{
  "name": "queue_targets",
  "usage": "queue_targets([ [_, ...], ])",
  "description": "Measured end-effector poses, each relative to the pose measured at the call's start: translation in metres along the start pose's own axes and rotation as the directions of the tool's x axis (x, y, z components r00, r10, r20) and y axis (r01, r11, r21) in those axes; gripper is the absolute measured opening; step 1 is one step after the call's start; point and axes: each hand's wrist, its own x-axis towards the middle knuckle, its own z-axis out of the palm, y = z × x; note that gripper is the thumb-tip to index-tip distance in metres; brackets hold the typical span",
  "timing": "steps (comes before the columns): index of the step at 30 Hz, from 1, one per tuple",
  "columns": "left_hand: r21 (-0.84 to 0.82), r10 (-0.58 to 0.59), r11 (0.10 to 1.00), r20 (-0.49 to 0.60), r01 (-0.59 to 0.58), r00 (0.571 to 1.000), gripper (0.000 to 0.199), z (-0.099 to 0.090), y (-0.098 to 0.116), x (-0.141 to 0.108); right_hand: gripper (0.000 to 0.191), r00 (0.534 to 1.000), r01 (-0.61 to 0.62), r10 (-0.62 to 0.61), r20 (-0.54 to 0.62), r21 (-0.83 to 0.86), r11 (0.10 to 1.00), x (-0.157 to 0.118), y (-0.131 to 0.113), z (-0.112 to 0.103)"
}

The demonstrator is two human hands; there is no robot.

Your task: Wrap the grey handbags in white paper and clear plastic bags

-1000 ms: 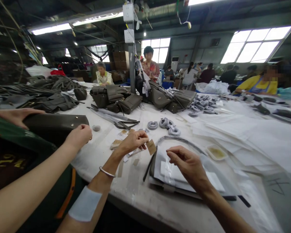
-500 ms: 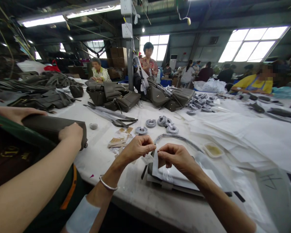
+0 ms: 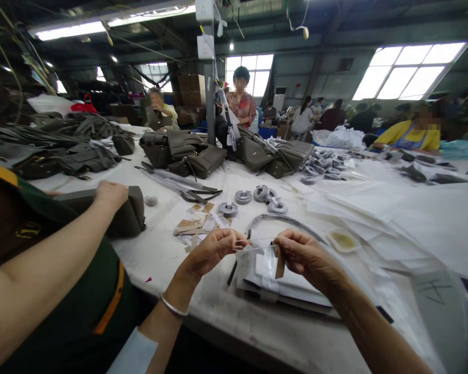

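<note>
While the fingertips of the right hand (image 3: 304, 254) are closed on a small, flat tag (image 3: 281, 264) of brown, card-like material, the left hand (image 3: 214, 250) pinches a thin, pale cord (image 3: 259, 241) drawn nearly straight between the two hands. The one tag hangs at the right hand's nine o'clock, touching its fingers, and at the left hand's three o'clock, apart from it. Some clear, film-like material shows by the left fingertips, too blurred to make out.

Beneath the hands, one flat bundle (image 3: 253, 280) with smooth white sheets and shiny clear tape lies on the pale table (image 3: 218, 311), a curved, wrapped strap arching over its far side. At the left hand's eleven o'clock is a loose scatter of brown and white tags (image 3: 191, 224), overlapping too much to count. Ring-shaped coils (image 3: 243, 197) in grey wrap, at least four, sit at its one o'clock. One shallow, translucent tray (image 3: 343, 240) with yellowish contents is at the right hand's two o'clock. At the left hand's ten o'clock, a co-worker's hand (image 3: 111, 196) rests on one smooth, dark olive bag (image 3: 130, 215).
</note>
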Motion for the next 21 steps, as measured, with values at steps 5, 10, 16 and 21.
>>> queue_targets([
  [5, -0.136, -0.013, 0.991, -0.038, 0.008, 0.999, 0.032, 0.008, 0.001, -0.007, 0.041, 0.998, -0.064, 0.058, -0.034, -0.216, 0.974, -0.007, 0.001, -0.011],
  [10, 0.187, 0.043, 0.982, -0.179, -0.009, 0.983, 0.026, 0.027, -0.001, 0.001, 0.046, 0.988, -0.006, -0.068, -0.142, -0.463, 0.886, -0.011, -0.002, 0.004],
  [16, 0.644, 0.276, 0.759, -0.178, -0.101, 0.944, 0.022, 0.056, 0.011, 0.004, 0.064, 0.999, 0.020, -0.016, 0.043, -0.102, 0.995, -0.002, 0.000, 0.038],
  [21, 0.682, 0.324, 0.723, -0.192, -0.112, 0.926, 0.033, 0.060, 0.017, 0.004, 0.046, 0.993, -0.054, 0.067, 0.093, -0.131, 0.990, -0.001, -0.003, 0.042],
])
